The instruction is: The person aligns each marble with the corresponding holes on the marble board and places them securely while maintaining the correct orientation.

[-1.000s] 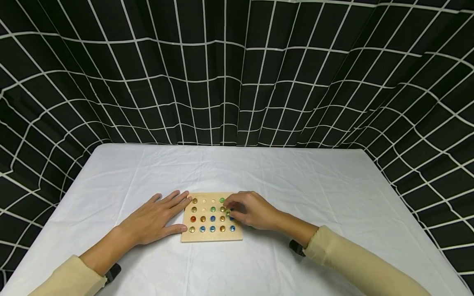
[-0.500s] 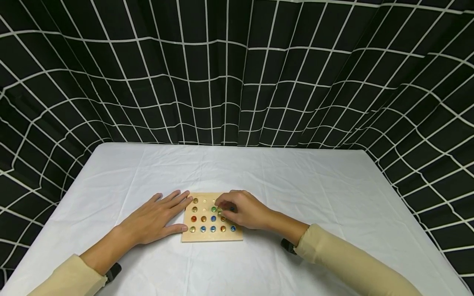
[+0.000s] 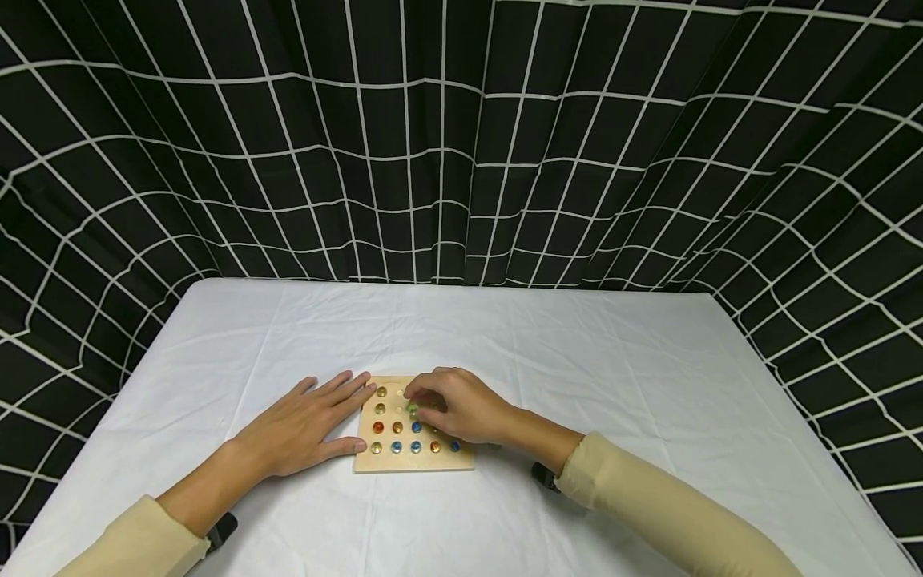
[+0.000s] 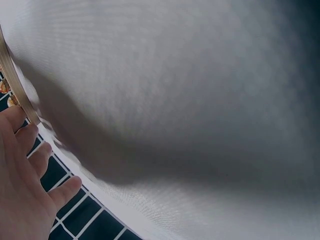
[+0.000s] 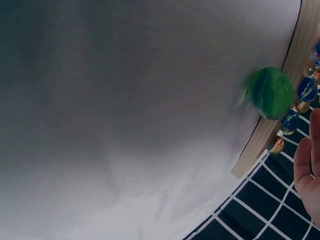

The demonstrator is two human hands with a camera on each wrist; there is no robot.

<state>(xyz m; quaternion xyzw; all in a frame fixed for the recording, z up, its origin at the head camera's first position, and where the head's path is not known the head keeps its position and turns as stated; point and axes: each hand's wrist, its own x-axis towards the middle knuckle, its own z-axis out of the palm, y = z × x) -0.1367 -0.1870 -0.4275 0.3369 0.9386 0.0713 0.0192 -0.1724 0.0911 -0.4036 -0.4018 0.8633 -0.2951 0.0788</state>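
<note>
A light wooden board point(image 3: 414, 466) with rows of glass marbles lies on the white cloth. My left hand point(image 3: 299, 426) lies spread at its left side, fingertips and thumb on the board's left edge. Over the upper middle rows, my right hand point(image 3: 465, 407) pinches a yellow-green marble point(image 3: 413, 409) between thumb and fingers. Its fingers hide the marbles at the board's upper right. An amber marble point(image 3: 381, 392), a red marble point(image 3: 378, 427) and a blue marble point(image 3: 416, 427) sit in their places. In the right wrist view, a large-looking green marble point(image 5: 271, 93) overlaps the board's edge.
A white cloth point(image 3: 577, 344) covers the table around the board. Black curtains with a white grid point(image 3: 461, 184) stand behind and at both sides. A dark band with a small device point(image 3: 546, 476) sits under the right wrist.
My right hand has moved left across the board with the pinched marble, from the right columns to the middle. My left hand has stayed in place.
</note>
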